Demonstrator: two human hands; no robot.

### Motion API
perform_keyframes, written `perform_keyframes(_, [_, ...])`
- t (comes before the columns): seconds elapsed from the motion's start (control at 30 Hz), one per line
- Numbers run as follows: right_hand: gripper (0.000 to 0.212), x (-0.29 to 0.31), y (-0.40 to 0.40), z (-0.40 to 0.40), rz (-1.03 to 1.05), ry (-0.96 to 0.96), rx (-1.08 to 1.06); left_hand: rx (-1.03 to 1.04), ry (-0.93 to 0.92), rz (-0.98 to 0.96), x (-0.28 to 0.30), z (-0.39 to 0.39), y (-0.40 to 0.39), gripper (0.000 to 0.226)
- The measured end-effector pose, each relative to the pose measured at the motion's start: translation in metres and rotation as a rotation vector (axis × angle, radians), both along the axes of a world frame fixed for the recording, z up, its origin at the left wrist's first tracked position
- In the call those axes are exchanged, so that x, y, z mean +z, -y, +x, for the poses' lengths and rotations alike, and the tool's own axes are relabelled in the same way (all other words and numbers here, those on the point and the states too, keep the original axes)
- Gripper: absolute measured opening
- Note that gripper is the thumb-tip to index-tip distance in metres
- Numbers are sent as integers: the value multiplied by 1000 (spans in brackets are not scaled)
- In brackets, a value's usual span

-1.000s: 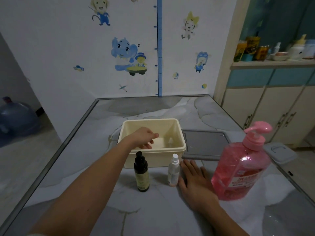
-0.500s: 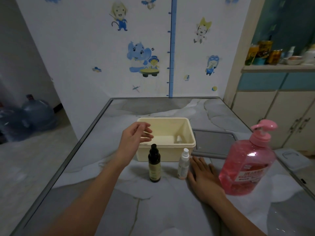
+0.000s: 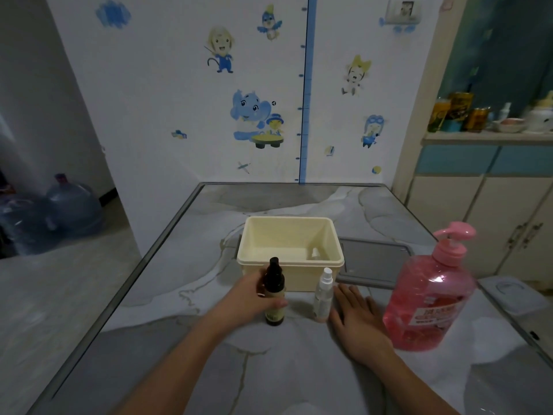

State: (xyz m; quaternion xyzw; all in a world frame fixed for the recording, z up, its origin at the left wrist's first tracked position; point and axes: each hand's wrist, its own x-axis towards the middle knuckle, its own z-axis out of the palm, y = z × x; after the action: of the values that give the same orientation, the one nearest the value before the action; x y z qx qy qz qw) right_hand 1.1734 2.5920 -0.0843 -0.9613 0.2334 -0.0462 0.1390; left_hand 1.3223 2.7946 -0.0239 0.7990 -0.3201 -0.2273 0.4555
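On the table's near left, change: my left hand [image 3: 251, 298] has dropped from above the cream box, where it hovered bare half a second ago, and now curls round the dark bottle [image 3: 273, 290], thumb across the front of the label, fingers behind.
Dark bottle, place: it stands upright on the table [image 3: 185, 369], just in front of the box's front wall, on the same spot as before.
Right side, change: my right hand [image 3: 356, 319] stays flat on the table, fingers straight and slightly spread, holding nothing, just beside the spray bottle.
Far left, floor: two big bluish water jugs [image 3: 74, 205], rounded and translucent.
Table: smooth, glossy, grey-and-white marble pattern with a dark edge strip.
Dark bottle, make: slim cylinder, near-black with a black cap and a pale yellowish label lower down.
Cream box [image 3: 299, 278]: matte plastic, rectangular, rounded corners, a thick rolled rim, open on top; a small pale piece lies in its right inner corner, too small to identify.
Spray bottle [image 3: 323, 295]: thin, whitish, translucent, with a white nozzle, upright between my two hands.
Grey lid [image 3: 374, 262]: flat, rectangular, lying right of the box.
Pump bottle [image 3: 428, 301]: bulbous clear-pink plastic, pink pump head, red label, just right of my right hand.
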Motion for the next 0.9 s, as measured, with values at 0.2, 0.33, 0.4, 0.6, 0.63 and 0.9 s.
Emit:
perform_keyframes(0.2, [56,0,-1,-1,-16,18,-1,-8,14,-12,0,1,1,59])
perform_keyframes(0.33, [56,0,-1,-1,-17,21,-4,-26,-8,-59,4,-1,3,58])
perform_keyframes(0.4, [56,0,-1,0,-13,16,-11,-36,-11,-106,13,-2,6,58])
perform_keyframes(0.6, [59,4,-1,1,25,-24,-5,78,-7,-356,53,5,28,42])
perform_keyframes(0.63, [59,5,-2,1,22,-26,-4,92,18,-387,61,5,31,41])
perform_keyframes(0.9, [58,5,-3,0,12,8,-17,246,158,-373,89,18,75,45])
